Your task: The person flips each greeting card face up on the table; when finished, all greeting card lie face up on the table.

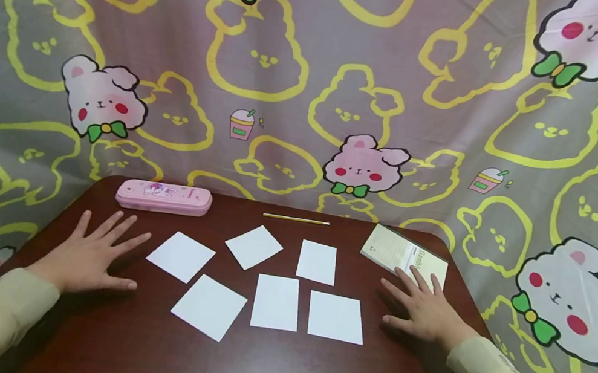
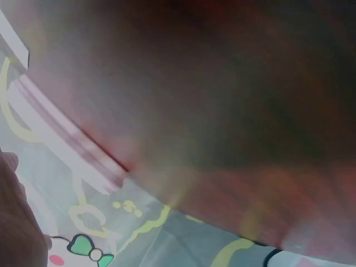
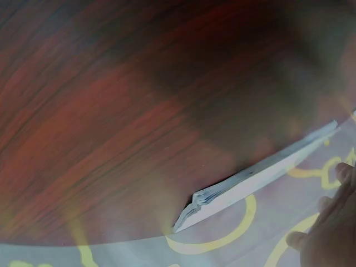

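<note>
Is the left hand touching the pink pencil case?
No, the left hand lies flat on the table, apart from the pink pencil case.

Pink pencil case (image 1: 164,197) at upper left of the counter (image 1: 280,367), by its back edge. Thin yellow pencil (image 1: 296,219) lies flat near back edge, centre of frame. Bunny-print cloth (image 1: 310,78) w/ yellow outlines fills the background and drapes round the counter's sides.
</note>
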`<state>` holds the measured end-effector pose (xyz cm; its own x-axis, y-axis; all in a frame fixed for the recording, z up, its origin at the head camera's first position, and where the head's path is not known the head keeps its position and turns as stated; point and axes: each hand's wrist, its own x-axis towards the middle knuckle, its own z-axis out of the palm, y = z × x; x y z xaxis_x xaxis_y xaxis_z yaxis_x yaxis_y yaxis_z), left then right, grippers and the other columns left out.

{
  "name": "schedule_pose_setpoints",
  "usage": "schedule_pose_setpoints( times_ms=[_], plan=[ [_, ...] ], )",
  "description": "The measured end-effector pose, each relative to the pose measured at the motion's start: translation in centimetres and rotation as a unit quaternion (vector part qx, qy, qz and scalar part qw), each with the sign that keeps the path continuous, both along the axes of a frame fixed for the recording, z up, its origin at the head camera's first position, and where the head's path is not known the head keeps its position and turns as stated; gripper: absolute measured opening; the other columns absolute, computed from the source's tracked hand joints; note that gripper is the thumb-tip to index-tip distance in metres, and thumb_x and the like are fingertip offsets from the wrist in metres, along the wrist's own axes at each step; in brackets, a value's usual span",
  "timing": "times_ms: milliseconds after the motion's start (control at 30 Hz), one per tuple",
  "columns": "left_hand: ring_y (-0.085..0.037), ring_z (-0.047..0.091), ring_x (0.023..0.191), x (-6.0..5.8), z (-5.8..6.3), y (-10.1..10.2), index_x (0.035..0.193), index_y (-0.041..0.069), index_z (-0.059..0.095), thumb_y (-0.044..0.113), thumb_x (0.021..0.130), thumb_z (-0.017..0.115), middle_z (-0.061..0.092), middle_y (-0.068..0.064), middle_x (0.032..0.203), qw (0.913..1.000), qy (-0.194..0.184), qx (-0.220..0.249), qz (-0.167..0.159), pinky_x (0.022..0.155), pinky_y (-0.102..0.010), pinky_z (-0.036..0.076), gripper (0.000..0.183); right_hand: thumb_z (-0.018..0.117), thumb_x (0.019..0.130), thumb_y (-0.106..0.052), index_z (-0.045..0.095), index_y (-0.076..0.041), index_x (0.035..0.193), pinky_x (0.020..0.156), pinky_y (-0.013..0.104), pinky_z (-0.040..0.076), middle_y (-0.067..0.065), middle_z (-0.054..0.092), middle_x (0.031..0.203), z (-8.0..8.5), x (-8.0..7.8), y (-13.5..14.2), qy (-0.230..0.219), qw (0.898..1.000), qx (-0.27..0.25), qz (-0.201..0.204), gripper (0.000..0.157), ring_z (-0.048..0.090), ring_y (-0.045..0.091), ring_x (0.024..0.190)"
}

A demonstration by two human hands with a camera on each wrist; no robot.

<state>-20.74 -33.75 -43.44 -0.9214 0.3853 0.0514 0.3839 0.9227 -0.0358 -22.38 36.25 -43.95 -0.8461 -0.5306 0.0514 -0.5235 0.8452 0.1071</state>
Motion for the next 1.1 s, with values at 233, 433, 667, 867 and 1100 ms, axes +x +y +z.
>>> schedule_pose_setpoints(
  times_ms=[233, 433, 667, 867, 1100],
  plan=[
    [-0.051, 0.002, 0.153, -2.3, 2.6, 2.1, 0.162, 0.016, 0.033, 0.079, 0.082, 0.062, 0.016, -0.028, 0.166, 0.9997, 0.015, 0.016, 0.013, 0.109, -0.062, -0.028, 0.106, 0.061, 0.100, -0.051, 0.044, -0.011, 0.156, 0.109, 0.076, 0.024, 0.025, 0.037, 0.158, 1.5, -0.9, -1.3, -0.041, 0.990, -0.131, -0.024, 0.071, 0.026, 0.054, 0.145],
    [-0.045, -0.002, 0.155, -5.1, 4.9, 6.2, 0.162, 0.010, 0.034, 0.075, 0.085, 0.064, 0.014, -0.026, 0.168, 0.9983, 0.024, 0.049, -0.021, 0.115, -0.063, -0.020, 0.105, 0.050, 0.109, -0.028, 0.037, 0.004, 0.156, 0.113, 0.067, 0.029, 0.031, 0.038, 0.156, 2.9, -2.5, -3.7, -0.096, 0.937, -0.332, -0.054, 0.058, 0.034, 0.051, 0.143],
    [-0.044, 0.003, 0.155, -8.8, 7.2, 13.2, 0.164, 0.014, 0.030, 0.073, 0.086, 0.066, 0.015, -0.023, 0.169, 0.9926, 0.047, 0.060, -0.094, 0.120, -0.067, -0.001, 0.104, 0.055, 0.107, -0.023, 0.058, 0.006, 0.136, 0.098, 0.056, 0.050, 0.024, 0.066, 0.125, 3.3, -5.8, -7.4, -0.145, 0.896, -0.404, -0.112, 0.041, 0.063, 0.041, 0.114],
    [-0.040, 0.006, 0.156, -9.9, 7.4, 20.1, 0.165, 0.017, 0.027, 0.073, 0.087, 0.063, 0.015, -0.019, 0.170, 0.9820, 0.028, 0.058, -0.178, 0.122, -0.063, 0.005, 0.103, 0.052, 0.109, -0.019, 0.055, 0.012, 0.135, 0.098, 0.046, 0.054, 0.032, 0.062, 0.128, 2.4, -8.3, -9.3, -0.217, 0.841, -0.469, -0.161, 0.041, 0.064, 0.040, 0.115],
    [-0.032, 0.002, 0.158, -10.7, 5.1, 26.2, 0.166, 0.020, 0.024, 0.075, 0.088, 0.061, 0.013, -0.012, 0.172, 0.9762, -0.028, 0.044, -0.211, 0.125, -0.048, 0.007, 0.103, 0.053, 0.108, -0.017, 0.054, 0.014, 0.134, 0.090, 0.033, 0.058, 0.033, 0.061, 0.128, 1.2, -9.4, -9.8, -0.275, 0.789, -0.510, -0.204, 0.041, 0.069, 0.030, 0.107]
  ],
)
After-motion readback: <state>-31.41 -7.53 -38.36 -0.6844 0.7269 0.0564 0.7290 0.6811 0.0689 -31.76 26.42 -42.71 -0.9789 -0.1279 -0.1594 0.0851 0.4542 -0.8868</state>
